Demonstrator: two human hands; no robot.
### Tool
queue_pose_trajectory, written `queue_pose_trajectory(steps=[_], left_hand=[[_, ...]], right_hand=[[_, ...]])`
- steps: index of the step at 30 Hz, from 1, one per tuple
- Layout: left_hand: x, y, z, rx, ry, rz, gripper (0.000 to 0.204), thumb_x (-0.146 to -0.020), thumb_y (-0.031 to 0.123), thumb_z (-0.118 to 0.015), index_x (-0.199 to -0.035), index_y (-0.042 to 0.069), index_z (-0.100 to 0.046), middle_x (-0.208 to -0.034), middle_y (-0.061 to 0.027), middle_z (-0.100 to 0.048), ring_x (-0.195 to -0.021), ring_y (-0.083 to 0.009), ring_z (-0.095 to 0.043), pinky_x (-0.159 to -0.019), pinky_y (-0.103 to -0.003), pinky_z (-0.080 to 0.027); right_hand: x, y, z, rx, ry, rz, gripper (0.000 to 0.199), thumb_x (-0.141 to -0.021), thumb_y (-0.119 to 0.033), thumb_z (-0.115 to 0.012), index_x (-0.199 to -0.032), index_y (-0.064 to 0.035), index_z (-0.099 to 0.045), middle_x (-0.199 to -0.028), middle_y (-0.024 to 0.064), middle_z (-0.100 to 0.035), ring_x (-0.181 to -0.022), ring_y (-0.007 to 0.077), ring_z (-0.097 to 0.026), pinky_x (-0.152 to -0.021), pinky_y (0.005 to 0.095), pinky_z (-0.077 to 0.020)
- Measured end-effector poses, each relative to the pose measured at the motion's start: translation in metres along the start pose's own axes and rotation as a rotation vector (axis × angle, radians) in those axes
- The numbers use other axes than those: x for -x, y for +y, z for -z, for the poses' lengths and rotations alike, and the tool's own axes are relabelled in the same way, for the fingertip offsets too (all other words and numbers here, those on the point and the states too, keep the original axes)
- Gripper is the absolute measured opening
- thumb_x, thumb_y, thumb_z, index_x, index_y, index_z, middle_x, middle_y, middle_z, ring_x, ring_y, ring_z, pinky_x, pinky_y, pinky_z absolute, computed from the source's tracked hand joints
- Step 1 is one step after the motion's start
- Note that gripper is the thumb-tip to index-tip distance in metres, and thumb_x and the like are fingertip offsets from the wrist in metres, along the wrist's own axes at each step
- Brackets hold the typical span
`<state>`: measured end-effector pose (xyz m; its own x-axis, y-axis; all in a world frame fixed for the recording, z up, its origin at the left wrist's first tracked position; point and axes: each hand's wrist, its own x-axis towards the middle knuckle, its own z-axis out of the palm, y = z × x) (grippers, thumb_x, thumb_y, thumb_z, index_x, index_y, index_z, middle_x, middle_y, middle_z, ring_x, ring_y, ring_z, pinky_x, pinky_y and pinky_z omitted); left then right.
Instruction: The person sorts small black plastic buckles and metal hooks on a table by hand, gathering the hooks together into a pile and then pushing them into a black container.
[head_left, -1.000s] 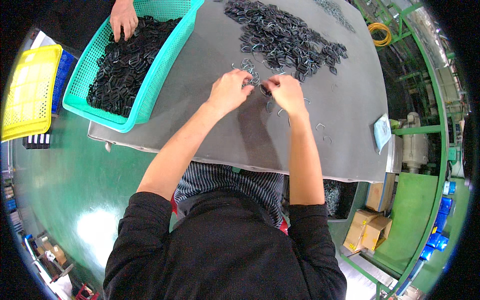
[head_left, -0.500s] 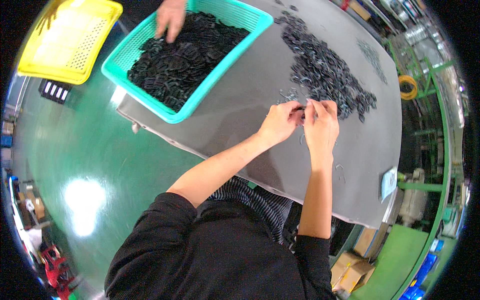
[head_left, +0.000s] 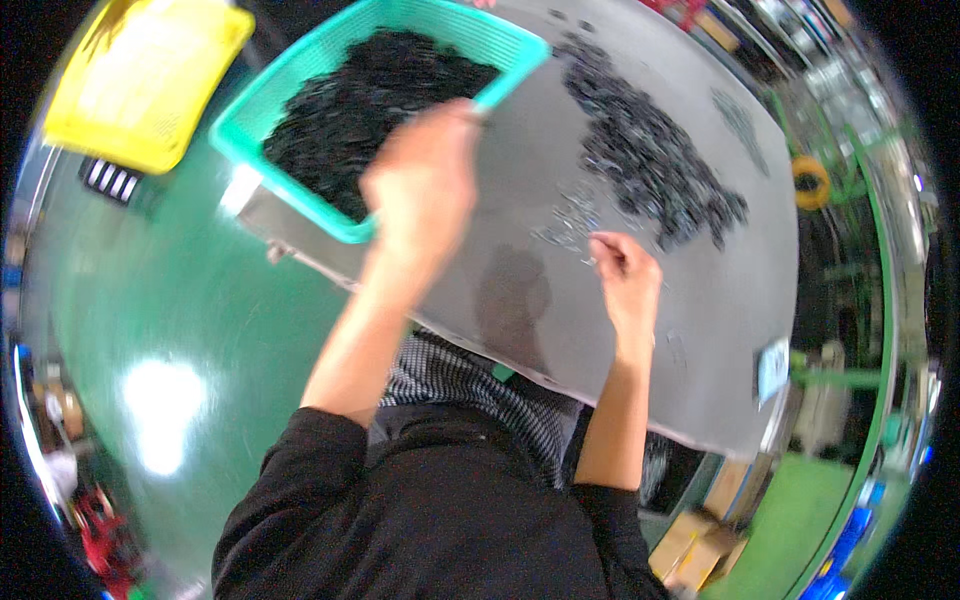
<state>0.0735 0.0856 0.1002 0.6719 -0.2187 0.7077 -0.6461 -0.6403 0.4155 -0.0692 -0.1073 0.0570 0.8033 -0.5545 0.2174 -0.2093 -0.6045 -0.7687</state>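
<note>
My left hand [head_left: 420, 195] is raised and blurred over the near corner of a teal basket [head_left: 245, 150] full of small black parts [head_left: 360, 120]; whether it holds anything is unclear. On the grey table [head_left: 700, 330] my right hand [head_left: 625, 275] rests with its fingers pinched on a thin metal piece. Just beyond that hand lie several small shiny metal pieces [head_left: 565, 225]. A long heap of black parts [head_left: 650, 165] spreads across the table past them.
A yellow basket [head_left: 140, 75] stands left of the teal one. A yellow coil [head_left: 810, 180] hangs at the right, and a small white card [head_left: 772, 368] lies at the table's right edge. Cardboard boxes [head_left: 690, 550] sit on the green floor [head_left: 170, 320] below.
My left hand has left the right hand and swung up and left toward the teal basket. My right hand stays by the metal pieces. The other person's hand in the basket is gone from view.
</note>
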Motion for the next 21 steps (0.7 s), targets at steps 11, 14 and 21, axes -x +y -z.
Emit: queue_pose_trajectory(steps=[11,14,21], left_hand=[[0.039,-0.003,-0.160,0.266,-0.424,-0.231,0.045,-0.092,0.029,-0.050,-0.127,0.003,-0.046,-0.134,-0.0167,-0.043,-0.129,-0.0325,-0.035,-0.106,-0.044,-0.029],[0.054,-0.002,-0.210,-0.118,-0.583,-0.268,0.059,-0.094,0.043,-0.038,-0.137,0.003,-0.034,-0.144,-0.0157,-0.032,-0.137,-0.0304,-0.022,-0.110,-0.048,-0.017],[0.097,0.079,-0.203,0.190,-0.765,-0.587,0.049,-0.096,0.031,-0.037,-0.137,0.004,-0.034,-0.143,-0.0147,-0.034,-0.136,-0.0272,-0.026,-0.111,-0.046,-0.018]], right_hand=[[0.026,0.233,0.132,0.748,0.410,-0.409,0.057,-0.090,-0.044,-0.048,-0.134,-0.0093,-0.041,-0.141,0.0146,-0.036,-0.132,0.0321,-0.031,-0.106,0.0487,-0.0252],[0.019,0.236,0.110,0.884,0.228,-0.300,0.060,-0.092,-0.048,-0.041,-0.138,-0.0091,-0.036,-0.145,0.0129,-0.031,-0.137,0.0300,-0.023,-0.109,0.0518,-0.0166],[-0.004,0.140,0.000,0.479,0.140,0.085,0.051,-0.094,-0.038,-0.042,-0.133,-0.0061,-0.042,-0.138,0.0128,-0.042,-0.131,0.0273,-0.035,-0.109,0.0435,-0.0226]])
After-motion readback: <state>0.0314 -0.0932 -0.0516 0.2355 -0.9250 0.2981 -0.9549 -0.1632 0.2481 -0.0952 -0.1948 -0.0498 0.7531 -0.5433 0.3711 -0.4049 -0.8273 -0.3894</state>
